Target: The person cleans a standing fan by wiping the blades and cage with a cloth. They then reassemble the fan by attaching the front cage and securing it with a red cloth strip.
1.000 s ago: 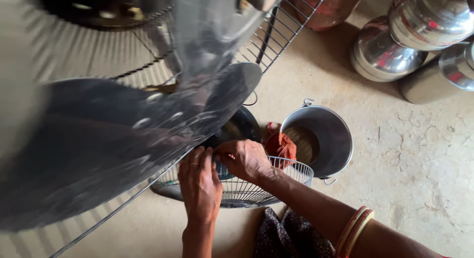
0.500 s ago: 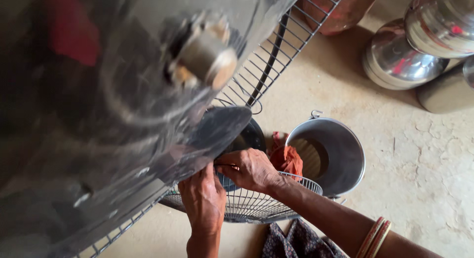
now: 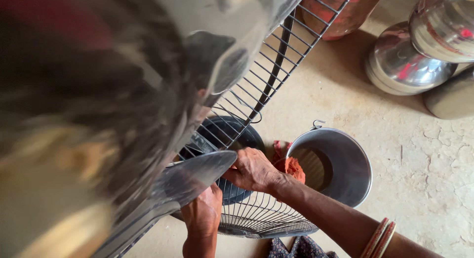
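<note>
A big fan fills the left of the view: shiny metal blades (image 3: pixel 197 176), blurred from being very close, and its rear wire guard (image 3: pixel 276 55) running up to the right. My left hand (image 3: pixel 203 214) reaches up under the lowest blade, its fingers hidden behind it. My right hand (image 3: pixel 253 170) presses on the dark round fan base (image 3: pixel 232 134), fingers curled at its edge. Below both hands a loose wire grille (image 3: pixel 261 219) lies on the floor.
A steel bucket (image 3: pixel 345 161) stands right of my hands with an orange-red cloth (image 3: pixel 289 165) at its rim. Steel pots (image 3: pixel 405 65) and a reddish pot (image 3: pixel 331 13) stand at the top right. Dark patterned fabric (image 3: pixel 296 248) shows at the bottom edge. The floor is cracked earth.
The fan blades have turned and the lowest blade has swung down over my left hand. The view has shifted, and both hands stay at the fan base.
</note>
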